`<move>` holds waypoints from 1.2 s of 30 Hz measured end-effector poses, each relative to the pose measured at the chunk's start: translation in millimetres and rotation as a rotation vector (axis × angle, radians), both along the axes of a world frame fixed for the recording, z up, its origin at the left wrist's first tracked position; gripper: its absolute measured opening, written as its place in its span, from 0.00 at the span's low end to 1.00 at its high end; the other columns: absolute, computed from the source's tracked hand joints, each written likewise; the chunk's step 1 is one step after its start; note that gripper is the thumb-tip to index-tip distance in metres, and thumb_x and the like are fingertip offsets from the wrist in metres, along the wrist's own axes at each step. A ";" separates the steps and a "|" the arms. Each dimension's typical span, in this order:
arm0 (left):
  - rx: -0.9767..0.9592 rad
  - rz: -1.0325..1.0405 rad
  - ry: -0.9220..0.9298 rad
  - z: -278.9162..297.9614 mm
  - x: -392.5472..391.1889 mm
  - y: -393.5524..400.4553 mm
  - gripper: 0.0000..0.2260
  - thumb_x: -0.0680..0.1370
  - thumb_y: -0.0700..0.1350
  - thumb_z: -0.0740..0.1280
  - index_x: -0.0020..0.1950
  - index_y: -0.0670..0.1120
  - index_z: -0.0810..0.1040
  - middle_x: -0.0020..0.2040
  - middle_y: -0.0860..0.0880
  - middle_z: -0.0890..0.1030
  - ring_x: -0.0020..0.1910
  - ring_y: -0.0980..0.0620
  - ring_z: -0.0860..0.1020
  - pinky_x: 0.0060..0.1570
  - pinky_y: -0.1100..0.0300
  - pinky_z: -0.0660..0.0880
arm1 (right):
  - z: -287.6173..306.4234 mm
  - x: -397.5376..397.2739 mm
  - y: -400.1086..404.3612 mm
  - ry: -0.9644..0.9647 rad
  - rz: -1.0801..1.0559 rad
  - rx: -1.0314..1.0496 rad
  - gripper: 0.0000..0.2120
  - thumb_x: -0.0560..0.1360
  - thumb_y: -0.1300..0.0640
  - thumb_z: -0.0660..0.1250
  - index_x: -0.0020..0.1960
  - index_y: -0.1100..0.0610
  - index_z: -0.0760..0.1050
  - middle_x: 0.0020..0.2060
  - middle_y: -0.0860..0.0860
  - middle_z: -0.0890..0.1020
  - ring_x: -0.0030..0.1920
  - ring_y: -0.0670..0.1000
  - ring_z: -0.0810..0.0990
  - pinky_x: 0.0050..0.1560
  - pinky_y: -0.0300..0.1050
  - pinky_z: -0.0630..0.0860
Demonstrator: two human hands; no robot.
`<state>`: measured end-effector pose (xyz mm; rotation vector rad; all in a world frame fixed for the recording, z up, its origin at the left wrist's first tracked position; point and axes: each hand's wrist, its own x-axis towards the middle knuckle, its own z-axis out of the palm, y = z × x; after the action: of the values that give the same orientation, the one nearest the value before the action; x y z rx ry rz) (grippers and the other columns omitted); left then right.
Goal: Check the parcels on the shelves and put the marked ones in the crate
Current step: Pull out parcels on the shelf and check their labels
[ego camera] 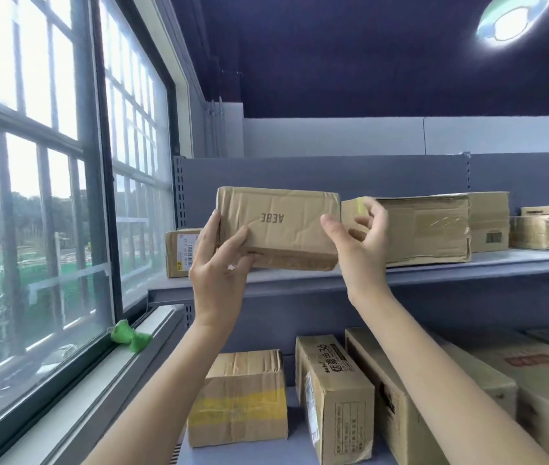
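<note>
Nearest, on the lower shelf, a box with yellow tape sits left of an upright printed carton, with longer cartons packed close to its right; little spare room there.

Higher and farther, the left hand grips the creased parcel at its lower left corner, thumb on the front face and fingers curled under. The right hand is at the parcel's right end with fingers loosely spread and bent; whether they touch the cardboard I cannot tell. The parcel is held up in front of the upper shelf, not resting on it. It looks light and its wrinkled walls soft, so holding both short ends seems safest.

Beyond, a wide taped box stands just right, a labelled box left behind. Open room lies toward the viewer. No crate shows.
</note>
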<state>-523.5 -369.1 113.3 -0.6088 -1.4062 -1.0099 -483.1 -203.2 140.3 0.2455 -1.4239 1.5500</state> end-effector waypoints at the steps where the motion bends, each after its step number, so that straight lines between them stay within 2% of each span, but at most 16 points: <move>1: 0.011 0.003 0.027 -1.2 4.5 -2.5 0.18 0.64 0.30 0.75 0.53 0.38 0.81 0.65 0.34 0.72 0.65 0.44 0.71 0.65 0.76 0.61 | 0.4 3.3 0.2 -0.074 0.118 0.006 0.35 0.65 0.46 0.73 0.67 0.44 0.61 0.67 0.50 0.65 0.65 0.48 0.68 0.59 0.45 0.67; 2: 0.017 -0.001 0.045 -2.0 9.2 -3.9 0.18 0.64 0.31 0.75 0.53 0.38 0.82 0.64 0.35 0.72 0.64 0.46 0.70 0.64 0.75 0.61 | 0.3 6.6 0.7 -0.148 0.250 0.015 0.39 0.62 0.42 0.73 0.68 0.40 0.59 0.70 0.48 0.63 0.68 0.49 0.65 0.61 0.51 0.65; 4: 0.007 -0.023 0.053 -4.4 19.8 -3.5 0.17 0.64 0.34 0.75 0.52 0.38 0.82 0.64 0.37 0.72 0.63 0.50 0.69 0.63 0.76 0.62 | -1.7 11.9 4.5 -0.241 0.477 0.039 0.36 0.64 0.43 0.72 0.67 0.37 0.60 0.69 0.48 0.67 0.67 0.53 0.68 0.62 0.63 0.67; 6: -0.039 -0.014 0.046 -8.5 29.3 -1.8 0.16 0.66 0.41 0.75 0.52 0.39 0.81 0.64 0.41 0.72 0.62 0.53 0.70 0.61 0.76 0.63 | -8.1 15.4 10.2 -0.216 0.527 0.049 0.28 0.70 0.52 0.70 0.66 0.42 0.64 0.63 0.50 0.74 0.63 0.55 0.74 0.59 0.60 0.73; 9: -0.089 -0.157 -0.146 -16.3 37.6 1.6 0.23 0.70 0.54 0.69 0.61 0.44 0.75 0.65 0.45 0.72 0.62 0.53 0.72 0.60 0.61 0.72 | -26.4 19.5 25.9 -0.060 0.376 0.075 0.31 0.65 0.53 0.71 0.66 0.45 0.66 0.63 0.51 0.74 0.64 0.52 0.73 0.65 0.53 0.70; 12: 0.008 -0.470 -0.608 -19.8 42.9 10.6 0.29 0.72 0.63 0.62 0.69 0.53 0.63 0.66 0.51 0.70 0.64 0.51 0.72 0.62 0.49 0.72 | -55.5 30.1 37.6 0.058 0.140 0.231 0.34 0.64 0.48 0.72 0.67 0.41 0.62 0.68 0.48 0.65 0.68 0.42 0.65 0.70 0.39 0.62; 14: 0.041 -0.630 -0.861 -20.7 46.2 23.7 0.28 0.74 0.64 0.61 0.69 0.52 0.60 0.65 0.49 0.72 0.61 0.49 0.74 0.60 0.47 0.71 | -74.9 37.0 40.4 0.120 -0.008 0.380 0.35 0.64 0.46 0.71 0.66 0.40 0.58 0.68 0.48 0.59 0.68 0.37 0.59 0.66 0.27 0.58; 15: 0.043 -0.677 -0.937 -20.4 49.4 32.0 0.27 0.75 0.63 0.60 0.68 0.50 0.61 0.63 0.49 0.73 0.58 0.49 0.75 0.58 0.46 0.72 | -84.5 37.9 42.2 0.141 -0.059 0.439 0.35 0.64 0.45 0.70 0.66 0.40 0.57 0.68 0.49 0.57 0.69 0.38 0.58 0.66 0.26 0.57; 19: 0.082 -0.692 -1.057 -25.8 48.4 61.9 0.35 0.70 0.66 0.63 0.70 0.54 0.54 0.61 0.52 0.69 0.59 0.48 0.71 0.58 0.41 0.70 | -117.1 36.0 50.4 0.141 -0.165 0.506 0.40 0.62 0.44 0.72 0.68 0.43 0.54 0.69 0.51 0.52 0.72 0.46 0.54 0.70 0.32 0.55; 22: 0.112 -0.682 -1.117 -33.4 38.3 72.0 0.42 0.65 0.66 0.69 0.71 0.56 0.51 0.62 0.51 0.67 0.60 0.46 0.70 0.57 0.43 0.72 | -130.5 37.9 59.0 0.121 -0.203 0.563 0.42 0.61 0.44 0.72 0.68 0.42 0.52 0.69 0.47 0.50 0.72 0.41 0.52 0.68 0.28 0.54; 25: 0.209 -0.748 -1.141 -44.6 31.0 78.6 0.36 0.69 0.57 0.71 0.70 0.53 0.55 0.60 0.47 0.71 0.55 0.47 0.74 0.48 0.48 0.77 | -136.6 45.4 68.2 0.064 -0.168 0.596 0.42 0.60 0.39 0.71 0.66 0.30 0.49 0.68 0.40 0.50 0.71 0.39 0.51 0.67 0.31 0.56; 28: 0.315 -0.859 -1.216 -51.8 26.1 80.0 0.30 0.69 0.55 0.71 0.67 0.50 0.64 0.58 0.45 0.75 0.52 0.46 0.76 0.41 0.51 0.76 | -135.5 57.6 77.9 -0.038 -0.031 0.499 0.40 0.60 0.27 0.64 0.66 0.32 0.50 0.69 0.43 0.58 0.69 0.38 0.59 0.68 0.35 0.62; 30: 0.315 -0.937 -1.298 -55.3 27.2 79.2 0.24 0.70 0.54 0.69 0.63 0.50 0.70 0.54 0.45 0.77 0.50 0.46 0.76 0.40 0.52 0.75 | -129.5 66.9 84.6 -0.099 0.175 0.296 0.42 0.56 0.24 0.63 0.66 0.35 0.55 0.63 0.42 0.67 0.61 0.33 0.69 0.60 0.32 0.70; 32: 0.250 -0.984 -1.393 -59.7 30.7 79.7 0.19 0.71 0.54 0.67 0.59 0.48 0.74 0.47 0.44 0.77 0.47 0.45 0.76 0.41 0.52 0.75 | -124.1 74.4 91.7 -0.143 0.346 0.229 0.43 0.57 0.27 0.66 0.67 0.39 0.57 0.60 0.38 0.68 0.54 0.27 0.72 0.49 0.25 0.72; 33: 0.216 -0.984 -1.425 -62.8 30.4 81.7 0.19 0.71 0.55 0.66 0.58 0.48 0.74 0.46 0.44 0.77 0.46 0.44 0.76 0.41 0.53 0.75 | -123.4 77.0 93.6 -0.179 0.395 0.265 0.38 0.62 0.32 0.67 0.67 0.39 0.56 0.62 0.38 0.67 0.53 0.27 0.72 0.47 0.24 0.71; 36: 0.146 -1.004 -1.445 -72.3 32.6 89.5 0.21 0.71 0.61 0.63 0.55 0.48 0.76 0.46 0.43 0.78 0.45 0.44 0.78 0.42 0.54 0.75 | -124.4 82.5 88.9 -0.269 0.488 0.321 0.23 0.71 0.49 0.62 0.64 0.36 0.61 0.58 0.44 0.74 0.51 0.38 0.78 0.49 0.34 0.75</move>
<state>-490.9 -279.6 41.0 -0.4237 -2.2223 -2.6592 -400.7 -114.3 15.9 0.6349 -1.9296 1.7820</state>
